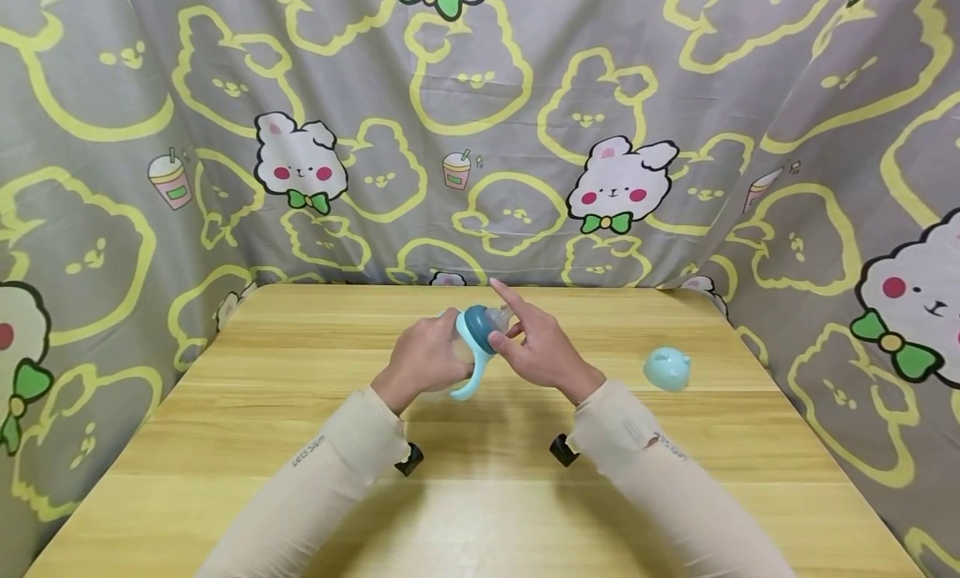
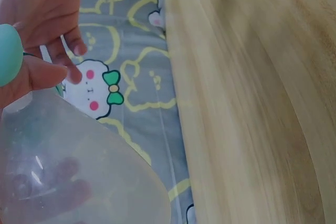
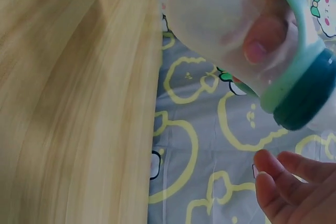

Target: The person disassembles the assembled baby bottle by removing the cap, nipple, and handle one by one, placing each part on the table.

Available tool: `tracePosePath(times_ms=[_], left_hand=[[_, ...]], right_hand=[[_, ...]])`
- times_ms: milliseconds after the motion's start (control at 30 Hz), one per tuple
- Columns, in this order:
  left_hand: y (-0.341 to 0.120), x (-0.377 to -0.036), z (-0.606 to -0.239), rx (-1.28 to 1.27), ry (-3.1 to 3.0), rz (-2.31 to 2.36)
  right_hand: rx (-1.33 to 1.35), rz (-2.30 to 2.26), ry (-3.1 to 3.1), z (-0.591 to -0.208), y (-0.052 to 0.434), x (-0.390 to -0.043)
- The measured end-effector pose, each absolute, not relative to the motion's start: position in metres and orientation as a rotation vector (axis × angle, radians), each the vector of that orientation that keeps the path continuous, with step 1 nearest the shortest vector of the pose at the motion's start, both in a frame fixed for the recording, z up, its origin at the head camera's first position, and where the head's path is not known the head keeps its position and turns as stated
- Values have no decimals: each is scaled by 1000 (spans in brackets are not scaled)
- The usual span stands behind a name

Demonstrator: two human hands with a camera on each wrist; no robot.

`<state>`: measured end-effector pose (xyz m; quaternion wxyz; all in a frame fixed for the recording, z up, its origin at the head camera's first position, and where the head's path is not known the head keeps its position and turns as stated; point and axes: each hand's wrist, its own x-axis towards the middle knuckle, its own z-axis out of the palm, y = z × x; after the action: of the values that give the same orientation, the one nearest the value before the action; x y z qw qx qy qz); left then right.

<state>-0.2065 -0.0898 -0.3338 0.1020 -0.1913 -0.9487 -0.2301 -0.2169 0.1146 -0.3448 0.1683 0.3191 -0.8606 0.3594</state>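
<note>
A translucent baby bottle with a mint handle, a dark teal collar and a clear nipple is tilted above the table, nipple toward the right. My left hand grips its body, and the thumb shows across the bottle in the right wrist view. Close by the nipple is my right hand, its index finger extended and the other fingers loosely bent. In the right wrist view, a gap shows between the right fingertips and the collar. A mint domed cap lies on the table to the right.
The light wooden table reaches back to a grey curtain with yellow outlines and rabbits, which hangs behind it and on both sides. A black wrist device sits under the left sleeve, another black one by the right.
</note>
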Motion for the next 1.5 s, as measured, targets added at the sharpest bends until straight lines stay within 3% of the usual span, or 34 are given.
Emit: tracePosePath(times_ms=[467, 767, 1500], left_hand=[[-79, -205, -338, -569, -2779, -443], [-80, -204, -338, -588, -2819, -453], [-81, -207, -332, -667, -2803, -365]], right_hand=[[803, 899, -2483, -351, 96, -211], [698, 1093, -2554, -350, 91, -212], [797, 1195, -2508, -353, 97, -214]])
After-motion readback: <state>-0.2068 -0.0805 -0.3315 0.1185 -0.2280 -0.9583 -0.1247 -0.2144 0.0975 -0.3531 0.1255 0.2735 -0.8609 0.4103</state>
